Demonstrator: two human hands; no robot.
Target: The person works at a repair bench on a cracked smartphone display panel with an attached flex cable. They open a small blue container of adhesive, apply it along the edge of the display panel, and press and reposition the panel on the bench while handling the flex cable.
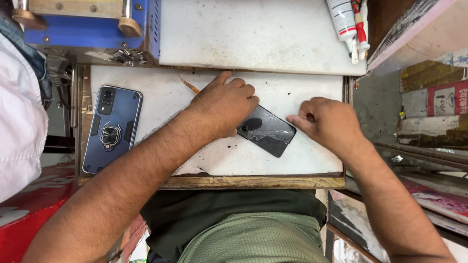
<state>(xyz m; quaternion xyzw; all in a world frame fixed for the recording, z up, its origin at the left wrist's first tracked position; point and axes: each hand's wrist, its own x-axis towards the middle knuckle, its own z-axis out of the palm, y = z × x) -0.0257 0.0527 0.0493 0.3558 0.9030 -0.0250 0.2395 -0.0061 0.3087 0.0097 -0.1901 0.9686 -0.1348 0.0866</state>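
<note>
Cracked black phone flat at centre of white worktop, tilted diagonally. Left hand curled over phone's 10 o'clock end, pressing down, thin orange tool poking out behind knuckles. Right hand loosely fisted, fingertips touching 3 o'clock corner. Blue cased phone at 9 o'clock. Glue tube at 1 o'clock.
</note>
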